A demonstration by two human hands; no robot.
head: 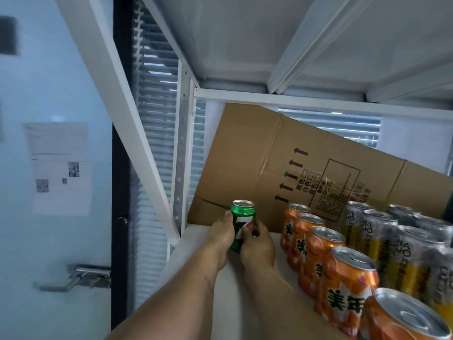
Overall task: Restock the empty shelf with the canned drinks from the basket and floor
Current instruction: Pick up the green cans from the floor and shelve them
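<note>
A green 7-Up can (pixel 241 217) stands upright at the back left of the white shelf (pixel 235 305), close to a cardboard sheet. My left hand (pixel 219 239) grips its left side and my right hand (pixel 257 246) holds its right side, fingers curled round it. To the right runs a row of orange cans (pixel 318 256) from back to front. Beyond it stand rows of yellow-and-silver cans (pixel 392 241).
A flattened cardboard box (pixel 282 168) leans along the back of the shelf. The white shelf frame post (pixel 137 133) slants on the left, with the upper shelf's underside (pixel 269 40) overhead. A glass door with a handle (pixel 76 278) and a paper notice stands at left.
</note>
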